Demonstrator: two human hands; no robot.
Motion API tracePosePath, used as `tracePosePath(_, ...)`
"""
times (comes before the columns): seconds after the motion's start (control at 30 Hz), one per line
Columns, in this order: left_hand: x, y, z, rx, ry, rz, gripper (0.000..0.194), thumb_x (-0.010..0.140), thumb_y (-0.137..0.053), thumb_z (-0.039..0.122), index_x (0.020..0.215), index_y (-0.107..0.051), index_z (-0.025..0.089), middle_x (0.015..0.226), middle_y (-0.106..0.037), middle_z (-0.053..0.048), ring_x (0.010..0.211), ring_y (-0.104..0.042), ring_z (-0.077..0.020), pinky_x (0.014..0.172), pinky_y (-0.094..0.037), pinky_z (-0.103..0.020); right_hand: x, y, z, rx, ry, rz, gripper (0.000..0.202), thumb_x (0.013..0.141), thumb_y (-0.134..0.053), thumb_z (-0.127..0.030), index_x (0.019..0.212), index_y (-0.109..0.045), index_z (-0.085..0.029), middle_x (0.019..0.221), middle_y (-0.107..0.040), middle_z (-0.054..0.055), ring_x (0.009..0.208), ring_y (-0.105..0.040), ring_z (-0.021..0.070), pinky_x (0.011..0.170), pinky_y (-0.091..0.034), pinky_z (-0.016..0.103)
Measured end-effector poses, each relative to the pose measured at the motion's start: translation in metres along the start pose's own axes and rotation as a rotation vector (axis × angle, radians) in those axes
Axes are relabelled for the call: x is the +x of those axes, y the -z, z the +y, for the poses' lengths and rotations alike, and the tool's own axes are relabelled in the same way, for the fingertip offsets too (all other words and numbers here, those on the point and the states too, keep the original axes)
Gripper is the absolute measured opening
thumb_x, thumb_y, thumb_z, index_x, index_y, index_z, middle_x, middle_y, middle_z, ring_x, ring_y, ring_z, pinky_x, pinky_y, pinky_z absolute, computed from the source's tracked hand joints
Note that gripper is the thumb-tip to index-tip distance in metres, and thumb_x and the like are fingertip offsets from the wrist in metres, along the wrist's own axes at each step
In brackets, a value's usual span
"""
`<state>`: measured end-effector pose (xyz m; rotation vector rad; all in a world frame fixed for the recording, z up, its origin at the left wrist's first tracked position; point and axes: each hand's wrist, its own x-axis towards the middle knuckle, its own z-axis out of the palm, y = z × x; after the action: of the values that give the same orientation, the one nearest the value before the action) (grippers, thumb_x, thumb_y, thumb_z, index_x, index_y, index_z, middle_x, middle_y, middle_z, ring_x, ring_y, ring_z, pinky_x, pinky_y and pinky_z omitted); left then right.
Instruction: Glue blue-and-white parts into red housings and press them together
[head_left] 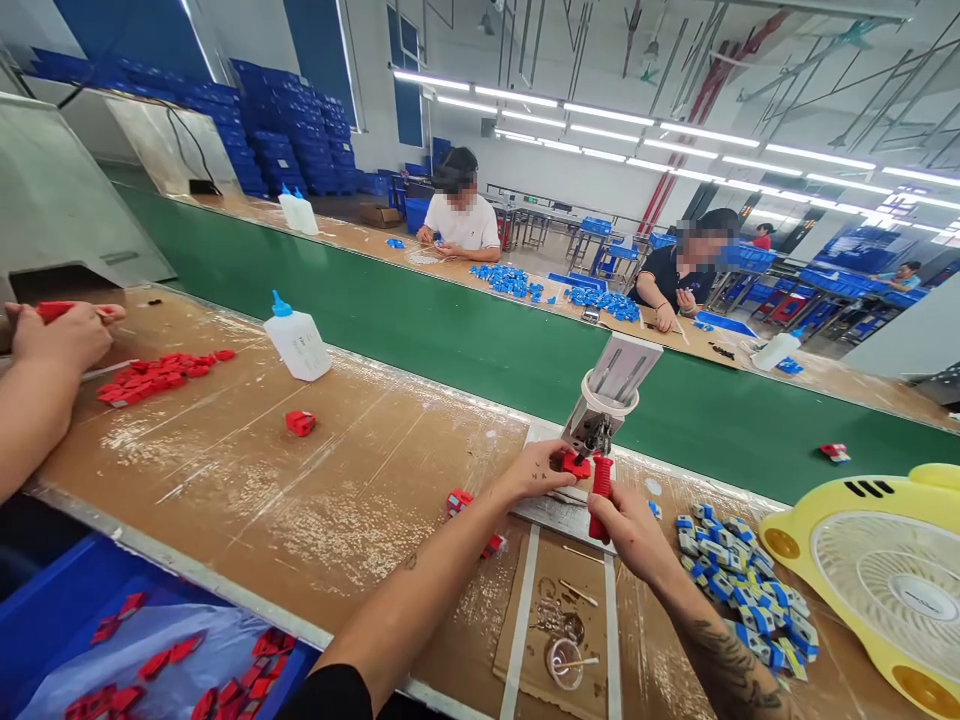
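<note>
So the left hand (544,470) is pinching a small red piece (576,467) right under a bench clamp (600,420), and the right hand (626,522) is wrapped round the clamp's red handle (602,488). Looks to me like the seating-and-pressing step, though fingers and clamp overlap so much that I can't tell if the clamp actually touches the piece. I'd say the next move on that handle calls for a steady left hand, piece held square, fingers well clear of the clamp. More red pieces (457,501) peek out around the left forearm (424,575), and a heap of blue-and-grey pieces (742,580) sits near the right forearm (724,645), just beside a yellow fan (806,500)
</note>
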<state>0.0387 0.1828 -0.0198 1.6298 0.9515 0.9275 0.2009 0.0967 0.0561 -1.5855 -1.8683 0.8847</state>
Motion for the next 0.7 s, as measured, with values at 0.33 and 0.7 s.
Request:
tracePosePath(0.33, -0.003, 0.007, 0.021, 0.251, 0.019, -0.055, 0.04, 0.073, -0.065, 0.013, 0.113, -0.071, 0.015, 0.109, -0.077, -0.009, 0.103, -0.071, -0.026, 0.09, -0.057, -0.035, 0.022, -0.04, 0.03, -0.463, 0.004, 0.188, 0.026, 0.096, -0.056, -0.039, 0.102, -0.068, -0.018, 0.08, -0.077, 0.011, 0.076, -0.073, 0.0275, 0.064, -0.042, 0.03)
tracePosePath(0.7, -0.134, 0.113, 0.021, 0.671, 0.184, -0.206, 0.062, 0.06, -0.054, 0.001, 0.113, -0.076, 0.024, 0.124, -0.073, -0.008, 0.118, -0.065, -0.0296, 0.105, -0.048, -0.042, -0.029, -0.006, 0.122, -0.494, 0.075, 0.314, 0.037, 0.095, -0.051, -0.039, 0.113, -0.072, -0.014, 0.121, -0.073, 0.021, 0.119, -0.065, 0.0363, 0.098, -0.051, 0.048)
